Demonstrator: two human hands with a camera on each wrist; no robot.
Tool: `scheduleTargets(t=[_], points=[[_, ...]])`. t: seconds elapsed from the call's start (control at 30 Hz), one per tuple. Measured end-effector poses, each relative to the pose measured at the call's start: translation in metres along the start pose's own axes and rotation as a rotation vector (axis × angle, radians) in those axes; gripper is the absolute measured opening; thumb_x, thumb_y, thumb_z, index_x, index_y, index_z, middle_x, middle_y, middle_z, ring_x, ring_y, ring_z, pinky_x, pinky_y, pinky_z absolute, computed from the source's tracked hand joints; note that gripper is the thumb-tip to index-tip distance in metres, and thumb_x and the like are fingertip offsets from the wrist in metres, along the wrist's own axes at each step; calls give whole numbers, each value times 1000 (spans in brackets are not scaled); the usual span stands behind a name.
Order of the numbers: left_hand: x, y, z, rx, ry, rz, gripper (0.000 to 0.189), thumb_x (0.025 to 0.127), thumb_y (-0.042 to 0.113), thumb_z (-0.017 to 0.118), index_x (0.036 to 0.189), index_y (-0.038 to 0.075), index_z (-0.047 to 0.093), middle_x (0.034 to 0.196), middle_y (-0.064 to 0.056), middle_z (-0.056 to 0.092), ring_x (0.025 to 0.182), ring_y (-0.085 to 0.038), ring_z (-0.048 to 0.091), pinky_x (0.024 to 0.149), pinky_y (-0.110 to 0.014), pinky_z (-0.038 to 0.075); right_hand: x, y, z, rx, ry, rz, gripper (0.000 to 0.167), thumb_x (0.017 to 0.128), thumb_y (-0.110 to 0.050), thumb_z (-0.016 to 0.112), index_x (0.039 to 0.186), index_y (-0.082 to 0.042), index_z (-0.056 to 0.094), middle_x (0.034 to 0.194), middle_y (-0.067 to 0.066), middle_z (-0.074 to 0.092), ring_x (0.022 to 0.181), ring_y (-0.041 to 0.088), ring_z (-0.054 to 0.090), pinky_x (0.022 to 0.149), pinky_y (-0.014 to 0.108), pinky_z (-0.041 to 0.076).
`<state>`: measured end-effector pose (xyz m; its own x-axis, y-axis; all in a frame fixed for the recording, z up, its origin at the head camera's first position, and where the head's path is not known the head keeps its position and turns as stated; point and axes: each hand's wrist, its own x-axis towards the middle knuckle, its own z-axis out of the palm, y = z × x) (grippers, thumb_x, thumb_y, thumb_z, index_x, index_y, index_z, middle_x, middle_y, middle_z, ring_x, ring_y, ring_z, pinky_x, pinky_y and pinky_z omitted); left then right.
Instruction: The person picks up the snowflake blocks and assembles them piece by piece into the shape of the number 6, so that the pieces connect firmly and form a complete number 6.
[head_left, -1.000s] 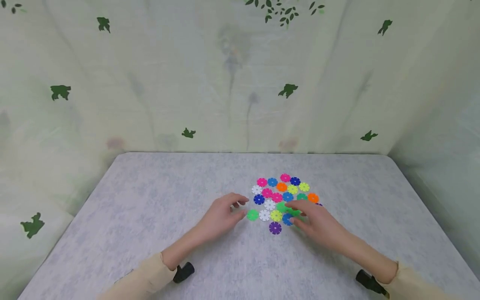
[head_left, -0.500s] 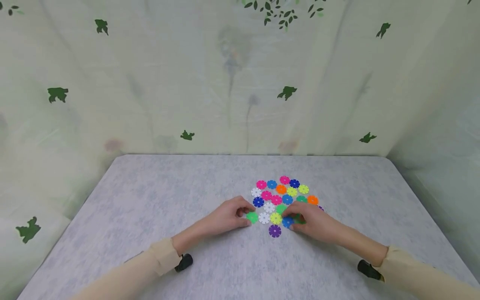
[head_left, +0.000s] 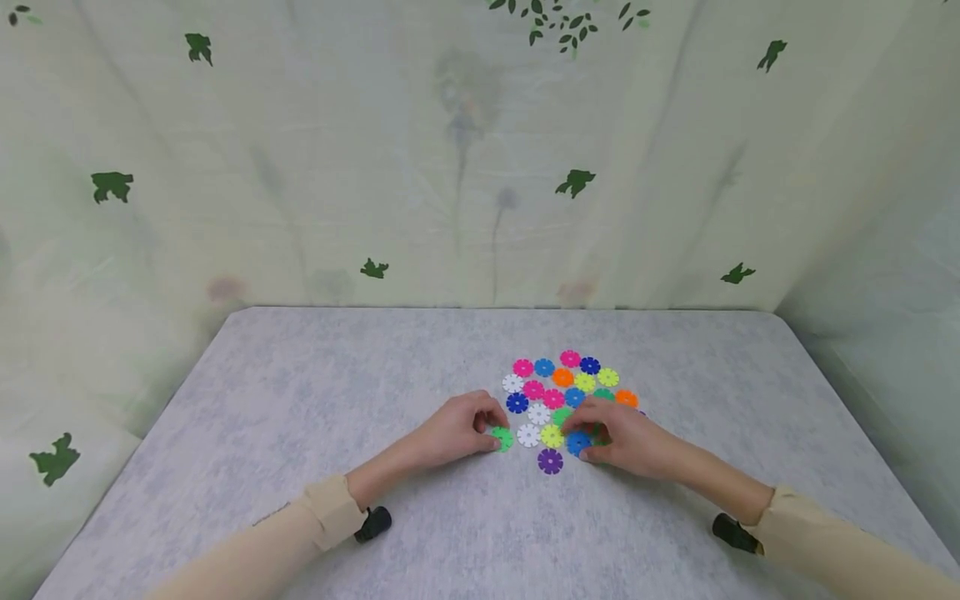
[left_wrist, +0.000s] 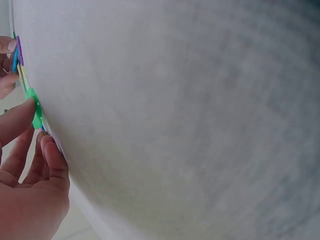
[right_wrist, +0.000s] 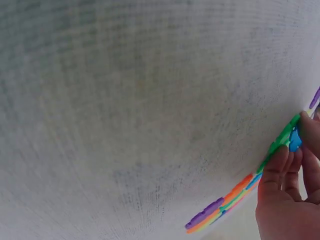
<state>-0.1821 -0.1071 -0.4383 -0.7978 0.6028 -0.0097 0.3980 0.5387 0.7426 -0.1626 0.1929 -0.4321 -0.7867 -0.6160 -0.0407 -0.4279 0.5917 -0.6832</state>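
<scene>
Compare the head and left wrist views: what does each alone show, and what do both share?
Only the head view: beige fabric sleeves and white, round, notched plastic discs.
Only the left wrist view: the palm side of the left hand, with a bright green, notched plastic disc nearly edge-on.
Both: that hand pinching that disc, the right hand holding a blue notched disc, and the mottled grey tabletop.
</scene>
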Motion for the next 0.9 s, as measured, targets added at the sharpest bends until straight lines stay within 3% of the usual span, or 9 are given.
scheduleTargets(t=[0.2,0.37,0.6,0.9], points=[[0,3,-3,-17,-2,-9,17,84,5,74,95,17,68,78,6,58,76,-13,53,69,-29,47,-2,-1,0,-14,27,2,26,83,-12,79,105,-24,72,100,-11,62,81,13,53,69,25,50],[-2,4,-5,-37,6,-23,18,84,2,72,95,16,68,81,5,59,77,-12,55,70,-29,48,-4,-2,-1,-1,79,32,24,85,-10,77,103,-25,75,99,-15,67,82,11,56,71,26,51],[-9,8,-13,-200,40,-118,24,88,-2,64,108,8,73,89,-5,60,63,-20,64,59,-32,53,-9,-8,-2,39,227,114,21,86,-11,77,105,-20,76,89,-13,65,84,13,58,72,27,53],[-19,20,-20,-345,121,-175,23,88,-5,63,106,7,70,97,-8,63,74,-27,69,70,-38,57,-17,-27,2,169,290,140,18,86,-13,77,104,-16,74,95,-7,69,87,13,64,75,25,55]])
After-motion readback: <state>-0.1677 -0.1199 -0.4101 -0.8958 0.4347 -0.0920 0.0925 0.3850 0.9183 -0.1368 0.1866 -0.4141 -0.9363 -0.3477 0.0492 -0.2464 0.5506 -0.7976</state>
